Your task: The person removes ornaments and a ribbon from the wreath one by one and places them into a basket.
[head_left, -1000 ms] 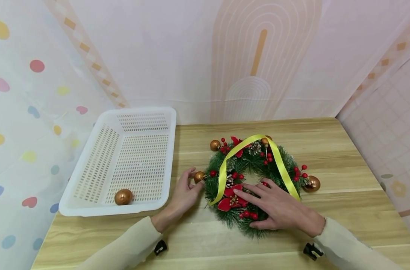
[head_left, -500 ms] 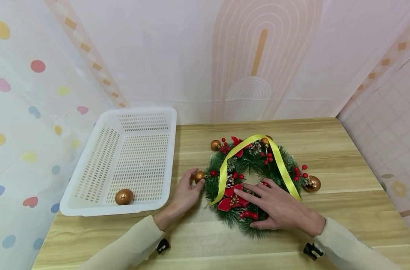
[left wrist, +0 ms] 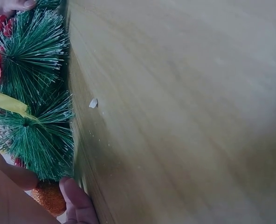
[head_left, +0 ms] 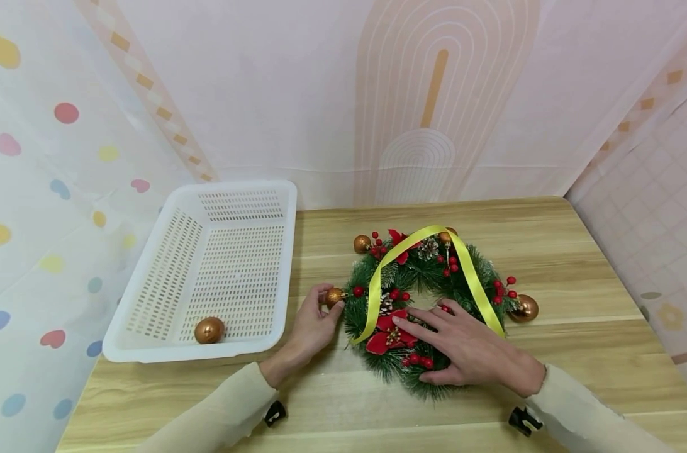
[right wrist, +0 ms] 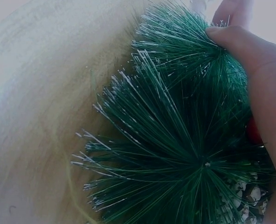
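Note:
A green Christmas wreath (head_left: 400,277) lies flat on the table, trimmed with red poinsettias, berries and pinecones. Out at its left edge, my left hand (head_left: 312,328) pinches a glittery copper bauble (head_left: 335,297) between thumb and fingers. The left wrist view shows this bauble (left wrist: 50,198) partly covered by the fingers, right against the green needles. My right hand (head_left: 467,345) rests over the wreath's front right with fingers spread, the fingertips near a red poinsettia (head_left: 390,338). A yellow ribbon (head_left: 476,283) loops across the wreath.
At left stands a white plastic basket (head_left: 291,251) with a shiny copper bauble (head_left: 209,329) in its near end. Other copper baubles hang at the wreath's right edge (head_left: 526,308) and upper left (head_left: 362,243). Patterned cloth (head_left: 298,94) backs the wooden table (head_left: 570,352).
My left fingers have drawn slightly closer round the bauble at the wreath's left edge. The right hand and the wreath have stayed in place.

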`<action>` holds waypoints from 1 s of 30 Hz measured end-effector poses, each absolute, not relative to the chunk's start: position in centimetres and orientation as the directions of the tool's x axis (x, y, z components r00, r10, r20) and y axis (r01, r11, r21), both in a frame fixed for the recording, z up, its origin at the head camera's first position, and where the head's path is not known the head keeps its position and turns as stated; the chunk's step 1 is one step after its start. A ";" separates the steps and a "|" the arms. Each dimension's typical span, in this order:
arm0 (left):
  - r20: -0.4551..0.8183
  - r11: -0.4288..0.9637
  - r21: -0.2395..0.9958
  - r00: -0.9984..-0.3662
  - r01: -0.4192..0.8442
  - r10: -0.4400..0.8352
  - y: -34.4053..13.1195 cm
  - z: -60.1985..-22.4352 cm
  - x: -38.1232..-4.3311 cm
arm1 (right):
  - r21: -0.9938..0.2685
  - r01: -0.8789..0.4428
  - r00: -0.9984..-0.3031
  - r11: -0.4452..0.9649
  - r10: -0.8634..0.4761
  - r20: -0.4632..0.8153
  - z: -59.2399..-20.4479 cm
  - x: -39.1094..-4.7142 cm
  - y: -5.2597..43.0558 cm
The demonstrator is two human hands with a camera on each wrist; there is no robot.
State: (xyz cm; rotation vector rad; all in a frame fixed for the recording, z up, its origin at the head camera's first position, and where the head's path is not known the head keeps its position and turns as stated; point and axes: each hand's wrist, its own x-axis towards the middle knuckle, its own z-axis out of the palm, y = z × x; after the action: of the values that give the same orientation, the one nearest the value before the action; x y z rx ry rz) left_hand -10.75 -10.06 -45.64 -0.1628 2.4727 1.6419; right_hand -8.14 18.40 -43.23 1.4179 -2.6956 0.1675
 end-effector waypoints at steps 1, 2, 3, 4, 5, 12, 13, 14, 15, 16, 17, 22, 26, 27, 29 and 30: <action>-0.204 0.381 0.905 -0.979 -0.187 0.004 -10.1 -45.7 -10.7 | -0.053 -0.825 -0.564 0.562 -0.815 0.131 -43.2 -8.1 18.4; -0.203 0.376 0.908 -0.979 -0.186 0.006 -10.1 -45.7 -10.7 | -0.052 -0.825 -0.564 0.562 -0.815 0.131 -43.2 -8.1 18.4; -0.205 0.369 0.911 -0.979 -0.187 0.009 -10.1 -45.7 -10.6 | -0.052 -0.825 -0.564 0.563 -0.815 0.130 -43.2 -8.1 18.4; -0.205 0.360 0.914 -0.979 -0.187 0.011 -10.1 -45.8 -10.6 | -0.052 -0.825 -0.565 0.563 -0.815 0.129 -43.2 -8.1 18.4; -0.203 0.353 0.917 -0.979 -0.185 0.013 -10.1 -45.8 -10.6 | -0.053 -0.824 -0.565 0.563 -0.815 0.128 -43.2 -8.1 18.4; -0.154 0.342 0.928 -0.988 -0.150 -0.016 -10.0 -45.7 -10.4 | -0.056 -0.824 -0.566 0.563 -0.815 0.127 -43.2 -8.1 18.4; -0.143 0.345 0.928 -0.990 -0.142 -0.023 -9.9 -45.6 -10.4 | -0.057 -0.824 -0.566 0.564 -0.814 0.128 -43.2 -8.1 18.4; -0.131 0.348 0.928 -0.991 -0.133 -0.028 -9.9 -45.6 -10.4 | -0.058 -0.824 -0.567 0.564 -0.814 0.128 -43.2 -8.1 18.4; -0.121 0.349 0.929 -0.992 -0.126 -0.034 -9.8 -45.6 -10.4 | -0.058 -0.824 -0.566 0.564 -0.814 0.128 -43.2 -8.1 18.5; -0.112 0.349 0.930 -0.993 -0.117 -0.035 -9.8 -45.6 -10.4 | -0.059 -0.824 -0.566 0.564 -0.814 0.128 -43.2 -8.1 18.5; -0.104 0.346 0.932 -0.994 -0.111 -0.038 -9.8 -45.6 -10.4 | -0.059 -0.824 -0.567 0.564 -0.814 0.127 -43.2 -8.1 18.5; -0.078 0.330 0.940 -0.996 -0.088 -0.045 -9.8 -45.6 -10.4 | -0.057 -0.823 -0.568 0.566 -0.813 0.125 -43.2 -8.1 18.5; -0.075 0.329 0.940 -0.996 -0.090 -0.057 -9.8 -45.6 -10.3 | -0.058 -0.822 -0.570 0.567 -0.813 0.122 -43.2 -8.2 18.4; -0.074 0.330 0.940 -0.995 -0.090 -0.061 -9.8 -45.6 -10.3 | -0.058 -0.822 -0.569 0.567 -0.813 0.122 -43.2 -8.2 18.4; -0.075 0.329 0.940 -0.995 -0.094 -0.068 -9.8 -45.6 -10.4 | -0.058 -0.822 -0.568 0.566 -0.814 0.122 -43.2 -8.2 18.4; -0.076 0.328 0.940 -0.995 -0.095 -0.072 -9.8 -45.6 -10.4 | -0.058 -0.823 -0.568 0.565 -0.814 0.123 -43.2 -8.2 18.4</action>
State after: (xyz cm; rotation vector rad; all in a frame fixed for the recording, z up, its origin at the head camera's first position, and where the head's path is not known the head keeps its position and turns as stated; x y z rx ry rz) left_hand -10.35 -9.79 -45.57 -0.1597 2.5429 1.8029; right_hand -8.16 18.42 -43.15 1.4178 -2.7058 0.1671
